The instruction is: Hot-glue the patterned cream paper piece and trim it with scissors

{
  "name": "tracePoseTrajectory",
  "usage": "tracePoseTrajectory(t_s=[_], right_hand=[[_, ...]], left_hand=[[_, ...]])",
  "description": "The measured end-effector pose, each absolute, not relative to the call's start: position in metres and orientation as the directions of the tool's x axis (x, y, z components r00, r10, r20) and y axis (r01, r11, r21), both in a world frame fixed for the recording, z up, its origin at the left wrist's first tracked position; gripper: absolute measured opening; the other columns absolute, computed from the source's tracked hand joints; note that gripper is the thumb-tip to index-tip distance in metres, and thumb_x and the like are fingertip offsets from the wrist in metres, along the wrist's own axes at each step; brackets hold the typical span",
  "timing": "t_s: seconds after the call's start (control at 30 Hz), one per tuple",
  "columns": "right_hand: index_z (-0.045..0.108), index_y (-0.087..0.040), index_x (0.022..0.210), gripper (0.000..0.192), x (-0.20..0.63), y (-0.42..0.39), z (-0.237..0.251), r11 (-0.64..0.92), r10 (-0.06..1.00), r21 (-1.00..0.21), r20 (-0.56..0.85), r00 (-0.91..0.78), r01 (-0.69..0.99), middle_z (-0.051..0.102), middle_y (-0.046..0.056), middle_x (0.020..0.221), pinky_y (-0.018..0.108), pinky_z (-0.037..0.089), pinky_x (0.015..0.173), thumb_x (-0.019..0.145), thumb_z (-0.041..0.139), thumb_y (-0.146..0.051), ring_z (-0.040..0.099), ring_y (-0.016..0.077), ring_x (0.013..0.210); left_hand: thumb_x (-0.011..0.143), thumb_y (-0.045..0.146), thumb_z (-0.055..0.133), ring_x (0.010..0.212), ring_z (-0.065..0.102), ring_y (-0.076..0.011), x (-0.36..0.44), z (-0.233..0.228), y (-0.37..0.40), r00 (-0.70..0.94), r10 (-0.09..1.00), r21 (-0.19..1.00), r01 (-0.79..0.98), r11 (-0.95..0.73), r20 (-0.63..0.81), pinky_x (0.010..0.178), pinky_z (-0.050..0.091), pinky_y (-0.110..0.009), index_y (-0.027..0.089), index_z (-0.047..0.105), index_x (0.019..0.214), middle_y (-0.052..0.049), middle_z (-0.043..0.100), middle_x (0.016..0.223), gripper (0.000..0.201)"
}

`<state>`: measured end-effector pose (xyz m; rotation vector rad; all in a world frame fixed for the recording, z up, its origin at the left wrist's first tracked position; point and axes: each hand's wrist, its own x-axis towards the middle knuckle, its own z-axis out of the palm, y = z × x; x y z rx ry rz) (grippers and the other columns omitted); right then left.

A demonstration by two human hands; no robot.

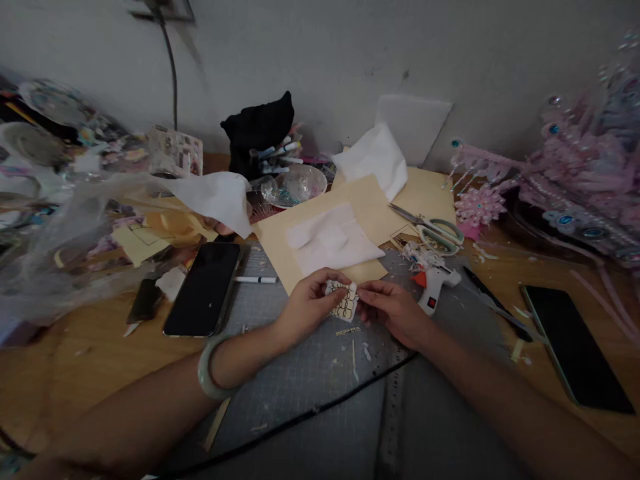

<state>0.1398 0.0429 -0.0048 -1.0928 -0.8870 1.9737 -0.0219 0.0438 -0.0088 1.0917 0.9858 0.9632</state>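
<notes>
Over the grey cutting mat (295, 380), my left hand (311, 301) pinches a small pale card (347, 307) with a dark-outlined, scale-like pattern, the thumb lying across its front. My right hand (393, 307) has its thumb and fingertips closed at the card's right edge, close to a small white lump (353, 287) at the top corner. Whether those fingertips hold a separate bit is too small to see. A narrow patterned offcut (348, 331) lies just below the card. Behind the hands, a white soft sheet (357, 247) rests on yellow card stock (273, 237).
Right of my hands are a white glue gun (434, 287), scissors (443, 233), a dark slim tool (495, 303) and a phone (577, 350). Another phone (204, 290) and a marker (256, 280) lie left. A black cable (315, 410) crosses the mat. Pink beaded ornaments (565, 173) crowd the far right.
</notes>
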Motion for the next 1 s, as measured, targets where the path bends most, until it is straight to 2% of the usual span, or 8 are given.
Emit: tracePoseTrajectory(t_s=[0.4, 0.73, 1.0], right_hand=[[0.064, -0.014, 0.069, 0.014, 0.141, 0.043, -0.003, -0.536, 0.805, -0.819, -0.422, -0.417, -0.206, 0.06, -0.002, 0.054, 0.019, 0.037, 0.042, 0.065, 0.068, -0.027, 0.051, 0.0065, 0.044], [0.061, -0.014, 0.07, 0.016, 0.142, 0.041, -0.008, -0.431, 0.841, -0.899, -0.37, -0.394, -0.076, 0.057, -0.004, 0.054, 0.019, 0.037, 0.042, 0.069, 0.062, -0.031, 0.05, 0.0062, 0.044], [0.057, -0.016, 0.07, 0.015, 0.138, 0.037, -0.007, -0.369, 0.869, -0.929, -0.357, -0.343, 0.032, 0.051, -0.006, 0.049, 0.018, 0.037, 0.041, 0.069, 0.061, -0.03, 0.045, 0.0055, 0.041]], left_hand=[[0.072, 0.024, 0.057, 0.069, 0.053, -0.0117, -0.023, -0.002, 0.042, 0.259, 0.965, 0.999, 0.013, 0.051, -0.053, 0.067, 0.041, -0.025, 0.015, 0.057, 0.08, -0.001, 0.058, 0.074, 0.011], [0.073, 0.018, 0.054, 0.076, 0.054, -0.0131, -0.024, 0.001, 0.041, 0.267, 0.961, 0.979, 0.164, -0.118, 0.071, 0.071, 0.041, -0.025, 0.016, 0.058, 0.079, -0.002, 0.059, 0.078, 0.007], [0.073, 0.017, 0.054, 0.077, 0.054, -0.0132, -0.024, 0.001, 0.04, 0.288, 0.954, 0.965, 0.214, -0.152, 0.086, 0.073, 0.041, -0.026, 0.017, 0.059, 0.078, -0.002, 0.06, 0.079, 0.008]])
